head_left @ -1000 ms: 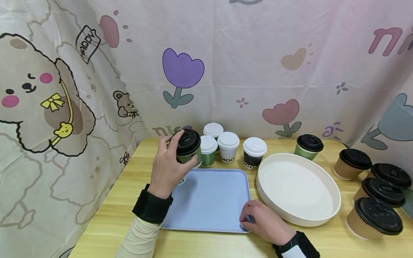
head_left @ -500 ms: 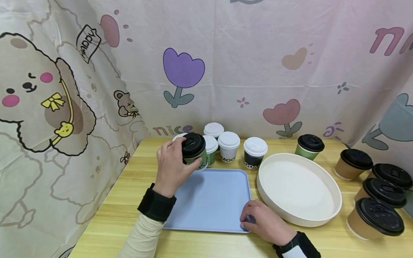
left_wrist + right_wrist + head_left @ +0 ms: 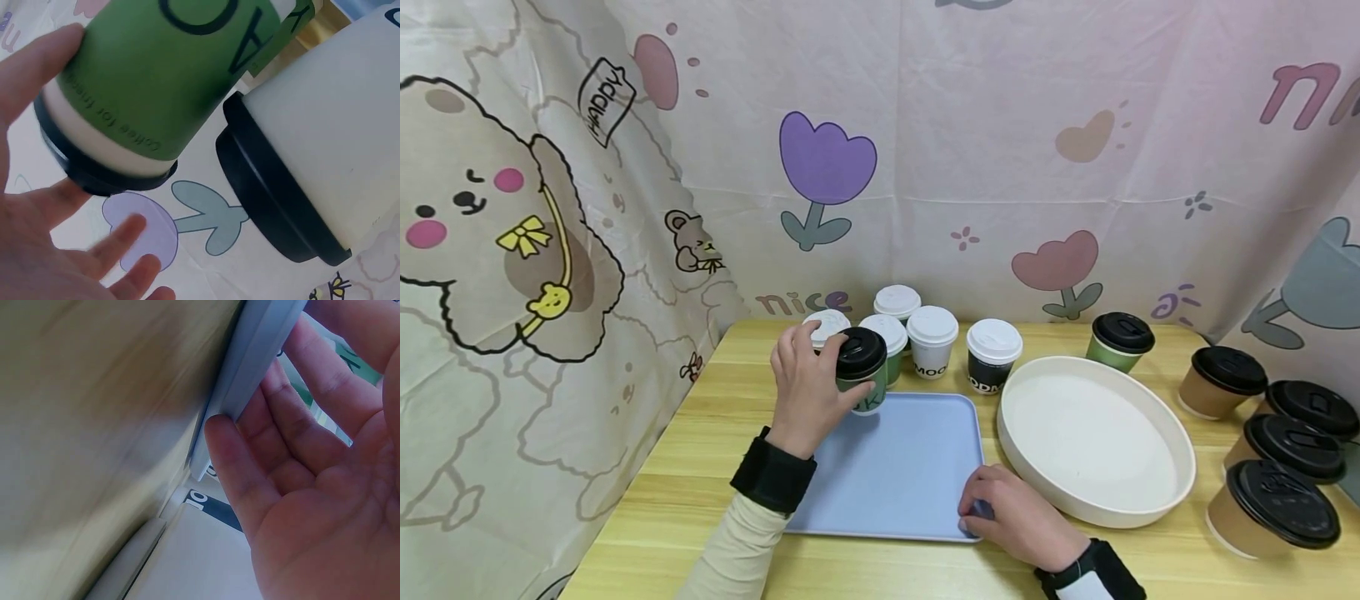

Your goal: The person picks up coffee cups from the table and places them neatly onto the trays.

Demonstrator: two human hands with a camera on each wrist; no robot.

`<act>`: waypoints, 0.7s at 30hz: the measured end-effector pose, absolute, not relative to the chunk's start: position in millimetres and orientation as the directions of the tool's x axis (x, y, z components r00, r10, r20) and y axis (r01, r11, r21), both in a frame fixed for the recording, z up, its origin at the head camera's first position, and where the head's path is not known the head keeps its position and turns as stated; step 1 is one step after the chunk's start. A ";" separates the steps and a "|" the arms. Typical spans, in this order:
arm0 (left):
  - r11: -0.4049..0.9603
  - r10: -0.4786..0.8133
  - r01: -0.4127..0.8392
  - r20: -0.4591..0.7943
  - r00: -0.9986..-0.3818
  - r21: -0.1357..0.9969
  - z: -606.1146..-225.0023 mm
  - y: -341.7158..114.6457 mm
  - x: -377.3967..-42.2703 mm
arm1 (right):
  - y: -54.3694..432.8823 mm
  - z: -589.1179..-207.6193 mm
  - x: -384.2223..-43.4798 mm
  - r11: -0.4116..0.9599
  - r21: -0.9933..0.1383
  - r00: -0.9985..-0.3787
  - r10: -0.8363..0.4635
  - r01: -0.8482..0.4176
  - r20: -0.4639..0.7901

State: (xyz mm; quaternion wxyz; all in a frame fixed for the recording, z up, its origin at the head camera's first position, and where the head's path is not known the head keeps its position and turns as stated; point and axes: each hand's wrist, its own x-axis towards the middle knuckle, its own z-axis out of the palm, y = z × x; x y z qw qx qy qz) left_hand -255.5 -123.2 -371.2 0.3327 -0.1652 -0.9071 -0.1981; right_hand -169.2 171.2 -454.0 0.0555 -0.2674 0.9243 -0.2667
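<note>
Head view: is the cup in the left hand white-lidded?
No, the left hand holds a green cup topped with a black lid.

Seems to me a cloth-lined corner of a room, whether home or shop I can't tell: a sheet (image 3: 940,142) printed with tulips and cartoon bears hangs beyond the left fingers (image 3: 784,354) and on their left side too. A wooden table (image 3: 658,500) spreads beneath, with lidded paper cups (image 3: 931,329) beyond those fingers, like a café's, and a blue tray (image 3: 895,475) reaching to the right fingers (image 3: 976,483)
</note>
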 end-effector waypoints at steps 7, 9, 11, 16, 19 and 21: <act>0.887 0.160 0.368 0.563 -0.811 0.278 -376.5 -121.5 -255.3 | 170.7 -452.8 -169.3 0.720 -0.518 -0.850 -0.526 -0.462 0.026; 0.891 0.157 0.358 0.549 -0.821 0.280 -378.7 -121.0 -256.0 | 170.7 -453.1 -169.1 0.720 -0.516 -0.850 -0.526 -0.463 0.029; 0.894 0.154 0.350 0.539 -0.828 0.282 -380.6 -120.3 -256.8 | 170.8 -453.5 -169.0 0.720 -0.517 -0.850 -0.525 -0.464 0.032; 0.897 0.142 0.329 0.512 -0.847 0.294 -384.8 -118.5 -258.6 | 171.3 -454.0 -169.2 0.718 -0.520 -0.850 -0.525 -0.462 0.030; 0.894 0.130 0.321 0.505 -0.853 0.312 -386.8 -118.0 -259.7 | 171.5 -453.6 -169.5 0.720 -0.521 -0.850 -0.526 -0.459 0.022; 0.891 0.124 0.321 0.507 -0.853 0.322 -387.9 -117.7 -260.3 | 171.4 -453.1 -169.7 0.721 -0.520 -0.850 -0.526 -0.457 0.018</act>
